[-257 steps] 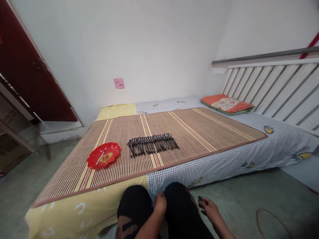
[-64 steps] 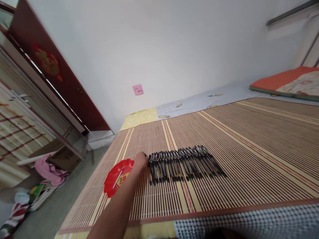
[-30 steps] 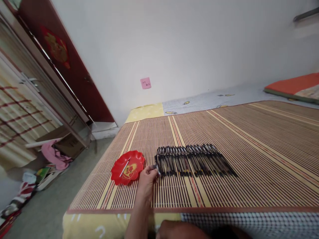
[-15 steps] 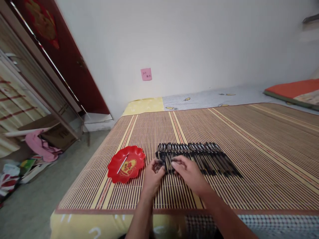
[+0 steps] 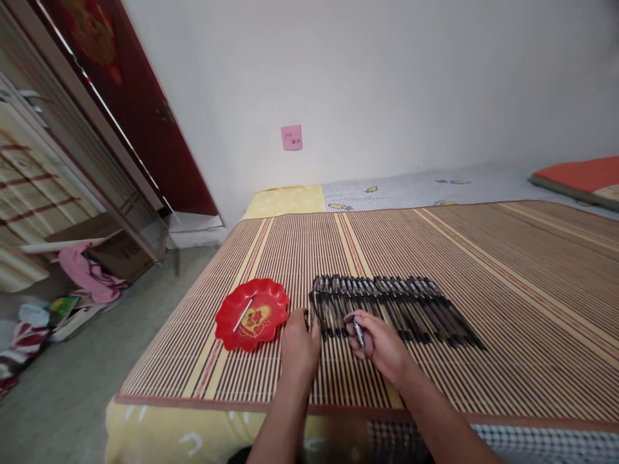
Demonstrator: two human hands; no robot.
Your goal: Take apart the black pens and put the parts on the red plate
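Note:
A long row of dark pens (image 5: 401,306) lies side by side on the striped bamboo mat (image 5: 507,283). My right hand (image 5: 382,345) is at the near left part of the row and holds one pen (image 5: 358,332), its silvery tip pointing up. My left hand (image 5: 300,345) rests just left of the row with its fingers closed around a small dark pen piece (image 5: 306,318), mostly hidden by the fingers. A red scalloped plate (image 5: 268,299) sits to the left of my left hand with a thin white stick (image 5: 243,314) in it.
The mat covers a low bed with a yellow and checked sheet (image 5: 290,198). An orange cushion (image 5: 575,175) lies at the far right. A dark red door (image 5: 140,109) and clothes on the floor (image 5: 87,274) are to the left. A pink note (image 5: 291,137) is stuck on the wall.
My left hand reached to the row's left end and took a pen. My right hand joined it, and the hands have now drawn apart, the pen in my right hand.

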